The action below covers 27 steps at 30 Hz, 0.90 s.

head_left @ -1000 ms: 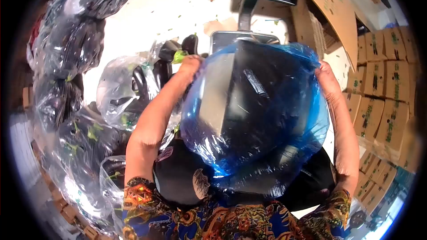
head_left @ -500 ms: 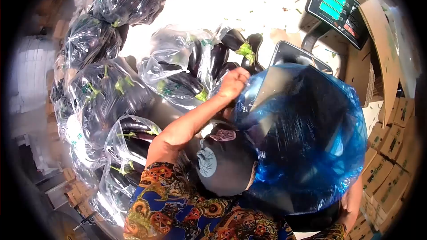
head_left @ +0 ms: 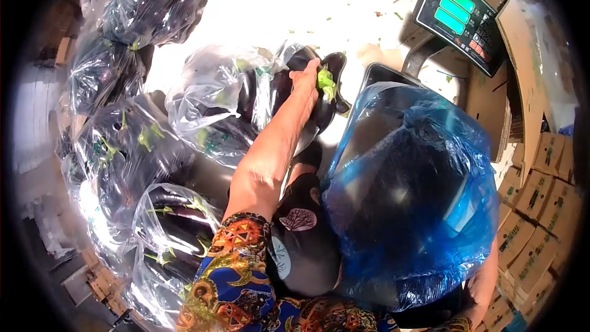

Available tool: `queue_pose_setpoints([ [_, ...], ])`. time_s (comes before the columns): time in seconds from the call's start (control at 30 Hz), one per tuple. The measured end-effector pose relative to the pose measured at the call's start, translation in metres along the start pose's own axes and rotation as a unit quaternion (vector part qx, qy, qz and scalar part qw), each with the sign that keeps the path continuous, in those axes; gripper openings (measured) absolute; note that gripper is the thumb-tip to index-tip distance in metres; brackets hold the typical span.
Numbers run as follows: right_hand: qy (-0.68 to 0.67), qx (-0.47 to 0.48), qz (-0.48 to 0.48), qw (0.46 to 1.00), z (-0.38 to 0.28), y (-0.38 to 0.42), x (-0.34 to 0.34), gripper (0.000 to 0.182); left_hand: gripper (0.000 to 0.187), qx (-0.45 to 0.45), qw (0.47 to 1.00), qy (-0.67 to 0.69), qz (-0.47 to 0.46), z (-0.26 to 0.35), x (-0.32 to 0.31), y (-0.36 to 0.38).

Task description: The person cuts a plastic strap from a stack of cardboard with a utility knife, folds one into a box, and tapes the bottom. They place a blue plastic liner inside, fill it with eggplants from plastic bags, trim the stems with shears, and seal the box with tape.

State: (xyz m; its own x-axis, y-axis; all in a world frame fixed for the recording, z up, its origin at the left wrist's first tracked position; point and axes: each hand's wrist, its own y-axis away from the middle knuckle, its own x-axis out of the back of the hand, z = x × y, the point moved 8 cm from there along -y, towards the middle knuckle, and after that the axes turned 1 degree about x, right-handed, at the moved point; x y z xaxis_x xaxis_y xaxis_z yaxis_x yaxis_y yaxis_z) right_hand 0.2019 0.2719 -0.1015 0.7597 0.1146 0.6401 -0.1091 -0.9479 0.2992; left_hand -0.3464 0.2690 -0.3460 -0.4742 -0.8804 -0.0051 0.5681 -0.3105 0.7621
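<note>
My left hand (head_left: 305, 79) reaches forward and closes on a dark eggplant (head_left: 301, 58) at the mouth of a clear plastic bag (head_left: 212, 89). Beside it lie more eggplants (head_left: 335, 64), one with a green stem end (head_left: 327, 84). A large blue plastic bag (head_left: 412, 190) with dark contents stands on my right, over the near part of the scale's platform (head_left: 384, 74). My right forearm (head_left: 484, 280) runs down along the blue bag's right side; the hand itself is hidden.
Clear bags full of eggplants (head_left: 135, 141) line the left side. A scale display (head_left: 458, 15) with green readouts stands at the back right. Cardboard (head_left: 528, 80) rises beside it, and printed cartons (head_left: 534, 227) are stacked at the far right. Leaf scraps dot the white surface (head_left: 264, 12).
My left hand has moved forward and left from beside the blue bag onto the eggplant. The blue bag's top has shifted, and more of the scale platform shows.
</note>
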Motion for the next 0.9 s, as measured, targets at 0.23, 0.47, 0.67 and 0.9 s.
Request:
queue_pose_setpoints([
  [0.23, -0.013, 0.004, -0.014, 1.0, -0.017, -0.003, 0.001, 0.019, 0.055, 0.123, 0.887, 0.167, -0.414, -0.002, 0.039, 0.085],
  [0.47, -0.056, -0.01, -0.017, 0.998, -0.04, 0.013, 0.022, 0.02, 0.08, 0.094, 0.8, 0.208, -0.555, 0.043, 0.049, 0.194],
  [0.67, -0.258, 0.004, 0.006, 0.966, -0.038, 0.023, 0.078, 0.025, 0.072, 0.009, 0.813, 0.103, -0.573, 0.071, 0.058, 0.26],
  [0.9, -0.327, 0.17, -0.078, 0.926, -0.191, 0.128, 0.044, 0.049, 0.103, -0.127, 0.751, -0.073, -0.644, 0.119, 0.014, 0.401],
])
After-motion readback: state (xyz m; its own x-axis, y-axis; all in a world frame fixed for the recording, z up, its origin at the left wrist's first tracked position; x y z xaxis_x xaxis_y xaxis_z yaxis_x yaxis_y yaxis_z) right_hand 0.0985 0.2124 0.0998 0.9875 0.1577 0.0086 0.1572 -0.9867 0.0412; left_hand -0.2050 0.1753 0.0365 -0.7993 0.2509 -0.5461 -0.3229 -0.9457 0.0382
